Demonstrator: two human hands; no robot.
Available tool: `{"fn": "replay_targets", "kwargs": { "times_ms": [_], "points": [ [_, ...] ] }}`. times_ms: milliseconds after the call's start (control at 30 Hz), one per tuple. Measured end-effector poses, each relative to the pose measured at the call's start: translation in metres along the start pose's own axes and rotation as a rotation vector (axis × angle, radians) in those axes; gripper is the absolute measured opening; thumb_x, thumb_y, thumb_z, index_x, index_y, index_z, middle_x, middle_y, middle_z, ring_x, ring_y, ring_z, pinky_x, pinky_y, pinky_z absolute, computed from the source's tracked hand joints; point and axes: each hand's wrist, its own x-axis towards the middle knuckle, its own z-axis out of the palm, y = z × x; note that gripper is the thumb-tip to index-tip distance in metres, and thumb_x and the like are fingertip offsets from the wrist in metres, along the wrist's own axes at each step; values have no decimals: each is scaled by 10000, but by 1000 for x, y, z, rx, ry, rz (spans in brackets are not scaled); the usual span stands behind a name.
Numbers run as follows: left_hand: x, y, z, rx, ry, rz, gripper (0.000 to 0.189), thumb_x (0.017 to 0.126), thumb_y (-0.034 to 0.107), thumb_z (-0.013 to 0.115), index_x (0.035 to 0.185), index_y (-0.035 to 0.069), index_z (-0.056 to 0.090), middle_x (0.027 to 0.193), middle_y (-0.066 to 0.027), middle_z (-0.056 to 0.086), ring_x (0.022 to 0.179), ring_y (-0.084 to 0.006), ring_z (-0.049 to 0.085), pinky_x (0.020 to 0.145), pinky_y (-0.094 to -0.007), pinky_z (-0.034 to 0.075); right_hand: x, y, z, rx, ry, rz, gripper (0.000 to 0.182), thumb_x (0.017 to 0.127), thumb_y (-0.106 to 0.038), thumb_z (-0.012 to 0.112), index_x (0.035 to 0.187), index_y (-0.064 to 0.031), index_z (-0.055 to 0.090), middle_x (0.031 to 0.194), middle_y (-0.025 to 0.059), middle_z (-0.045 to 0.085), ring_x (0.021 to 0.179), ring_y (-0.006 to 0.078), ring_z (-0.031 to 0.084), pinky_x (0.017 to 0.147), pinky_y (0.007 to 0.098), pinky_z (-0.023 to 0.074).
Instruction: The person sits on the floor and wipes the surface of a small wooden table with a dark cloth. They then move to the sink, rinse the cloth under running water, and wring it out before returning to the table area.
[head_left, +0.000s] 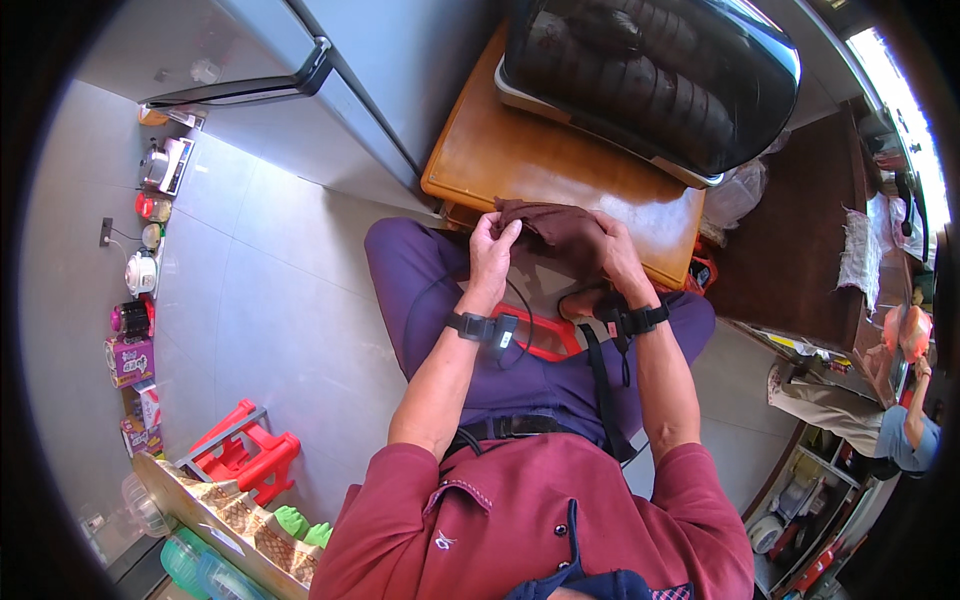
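Note:
A dark brown cloth (562, 229) is stretched between my two hands, just off the near edge of an orange-brown wooden table (457, 161). My left hand (493, 244) pinches its left end between thumb and fingers. Around its right end closes my right hand (619, 251), whose fingertips are partly hidden by the fabric. The cloth hangs over the gap between my knees. A black strap with a small device is on each wrist. Beyond the cloth, a dish rack (637, 82) with a dark transparent cover stands on the table, with rows of dishes dimly visible inside.
A grey refrigerator (360, 135) stands at upper left. A red plastic stool (255, 457) is at lower left, near a board with plastic containers (202, 562). Small appliances and boxes line the left wall. A dark brown cabinet (795, 247) is at right; another person (862, 420) stands beyond it.

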Motion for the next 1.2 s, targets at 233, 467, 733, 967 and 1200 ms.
{"fn": "replay_targets", "kwargs": {
  "times_ms": [233, 467, 733, 967, 1200],
  "points": [
    [-4, 12, 8, -215, -111, -78, 254, 982, 105, 667, 1195, 44, 541, 1153, -62, 643, 1021, -142, 630, 956, -313, 521, -24, -48, 11, 136, -32, -4, 374, 924, -63, 642, 1284, 35, 608, 1037, 89, 712, 1001, 201, 669, 919, 305, 523],
    [-2, 7, -2, 82, -114, 35, 352, 863, -24, 698, 1163, 77, 542, 1121, -39, 627, 967, -111, 592, 885, -267, 491, -24, -28, -8, -395, 258, -201, 361, 848, -69, 670, 1199, 14, 663, 1068, 186, 730, 1031, 295, 693, 924, 370, 532],
    [-7, 10, 8, 882, -182, 324, 412, 847, 182, 762, 1216, 23, 665, 1394, -183, 560, 1281, -324, 560, 1082, -395, 442, -24, -36, -19, -337, 128, -151, 321, 916, -183, 634, 1149, 28, 696, 977, 199, 742, 942, 255, 708, 853, 366, 531],
    [-19, 22, 28, -17, -417, -166, 660, 986, 269, 681, 1544, 93, 376, 1504, -107, 497, 1357, -226, 494, 1122, -392, 412, -40, -82, 19, -435, 311, -308, 318, 883, -148, 707, 1173, -18, 689, 973, 212, 731, 881, 345, 731, 789, 393, 561],
    [-8, 38, 16, -189, -209, -113, 336, 1057, 216, 569, 1337, 30, 574, 1219, -38, 643, 1111, -142, 614, 974, -312, 505, -51, -83, 46, -529, -60, -513, 737, 858, -112, 742, 1516, -35, 419, 1333, 223, 598, 1155, 340, 637, 972, 393, 528]
  ]
}}
